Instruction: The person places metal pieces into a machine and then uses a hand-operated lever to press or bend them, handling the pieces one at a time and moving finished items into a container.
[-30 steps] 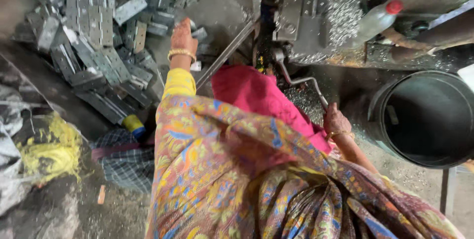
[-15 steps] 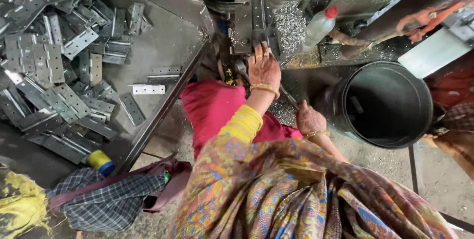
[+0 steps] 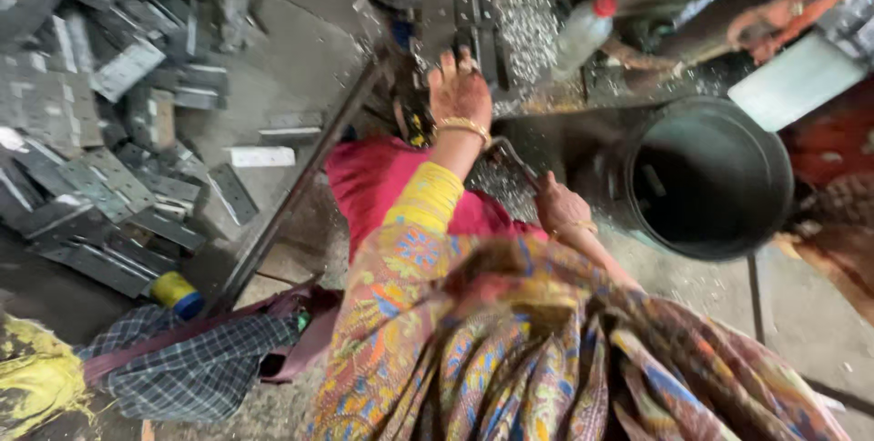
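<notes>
My left hand (image 3: pixel 460 91), with a gold bangle at the wrist, reaches forward and holds the near edge of a grey perforated metal plate (image 3: pixel 460 4) on the machine bed. My right hand (image 3: pixel 557 206) is lower and to the right. It is closed around the end of a thin metal lever (image 3: pixel 510 157) that runs up towards the machine. Bright metal shavings (image 3: pixel 528 27) lie beside the plate. My patterned sleeve and a red cloth (image 3: pixel 364 186) fill the lower middle.
A heap of grey metal hinge plates (image 3: pixel 100 131) covers the sloping tray at left. A slanted metal bar (image 3: pixel 291 204) edges it. A large black bucket (image 3: pixel 728 131) stands at right. A clear bottle with a red cap (image 3: pixel 583 31) lies behind. A checked cloth bag (image 3: pixel 191 368) is at lower left.
My left hand has swung from the heap of plates at left over to the machine and now rests on the perforated plate. My right hand has stayed on the lever.
</notes>
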